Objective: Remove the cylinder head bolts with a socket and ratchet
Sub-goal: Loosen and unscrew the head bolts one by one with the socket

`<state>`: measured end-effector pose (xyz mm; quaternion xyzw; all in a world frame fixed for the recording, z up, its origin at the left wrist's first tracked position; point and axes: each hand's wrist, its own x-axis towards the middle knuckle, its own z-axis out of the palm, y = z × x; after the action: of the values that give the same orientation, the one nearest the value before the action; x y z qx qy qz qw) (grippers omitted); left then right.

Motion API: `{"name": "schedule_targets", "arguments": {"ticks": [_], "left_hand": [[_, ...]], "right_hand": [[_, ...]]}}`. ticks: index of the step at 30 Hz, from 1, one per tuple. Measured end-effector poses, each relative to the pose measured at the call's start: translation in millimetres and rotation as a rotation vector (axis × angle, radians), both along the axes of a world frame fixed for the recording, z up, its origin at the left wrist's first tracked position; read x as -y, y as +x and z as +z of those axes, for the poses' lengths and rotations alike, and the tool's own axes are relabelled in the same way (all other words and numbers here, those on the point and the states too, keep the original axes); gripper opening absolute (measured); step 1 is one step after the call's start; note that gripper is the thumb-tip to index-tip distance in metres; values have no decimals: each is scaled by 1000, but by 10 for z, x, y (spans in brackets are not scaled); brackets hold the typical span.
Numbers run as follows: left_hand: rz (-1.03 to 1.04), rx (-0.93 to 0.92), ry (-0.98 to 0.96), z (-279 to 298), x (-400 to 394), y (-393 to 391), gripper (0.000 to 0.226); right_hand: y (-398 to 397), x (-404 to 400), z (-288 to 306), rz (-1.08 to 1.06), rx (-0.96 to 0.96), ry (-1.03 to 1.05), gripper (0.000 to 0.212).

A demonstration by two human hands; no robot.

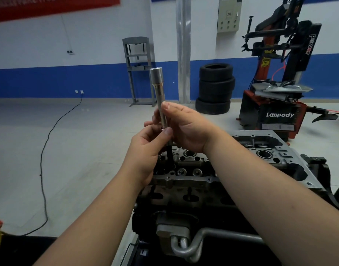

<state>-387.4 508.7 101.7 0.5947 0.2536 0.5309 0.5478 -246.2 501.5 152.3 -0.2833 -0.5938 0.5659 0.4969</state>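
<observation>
A black cable (42, 160) trails across the grey floor (78, 150) on the left, running up to a wall socket. Farther back a grey press frame (139, 70) stands against the blue-and-white wall.

In the middle, both hands are raised above the cylinder head (193, 169). The left hand (147, 144) has its fingers and thumb curled round the dark shank of a bolt (169, 152), just under where it enters the tool. The right hand (186, 127) pinches the long silver socket (159, 95) between thumb and fingers near its lower end; the socket stands nearly upright, tilted slightly left, with its wider end at the top. The bolt hangs out of the socket's lower end, its lower tip down near the head's top face; whether it touches the head I cannot tell.

The cylinder head sits on a dark engine block (184, 214), its top face showing round bores and holes, reaching toward the right edge of the view. Behind it a stack of tyres (214, 89) stands by the wall, and to the right a red and black tyre changer (276, 77) marked "Lanpody".
</observation>
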Motion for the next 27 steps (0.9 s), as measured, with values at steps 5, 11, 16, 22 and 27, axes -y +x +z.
{"name": "schedule_targets", "arguments": {"ticks": [5, 11, 16, 22, 27], "left_hand": [[-68, 23, -18, 16, 18, -37, 23], [31, 5, 30, -18, 4, 4, 23], [-14, 0, -2, 10, 15, -15, 22], [22, 13, 11, 2, 18, -18, 13], [38, -7, 12, -7, 12, -11, 19]], "right_hand": [[23, -10, 2, -20, 63, -30, 38], [-4, -26, -7, 0, 2, 4, 22], [6, -18, -3, 0, -2, -6, 27], [5, -14, 2, -12, 21, -24, 33], [2, -3, 4, 11, 6, 7, 20]]}}
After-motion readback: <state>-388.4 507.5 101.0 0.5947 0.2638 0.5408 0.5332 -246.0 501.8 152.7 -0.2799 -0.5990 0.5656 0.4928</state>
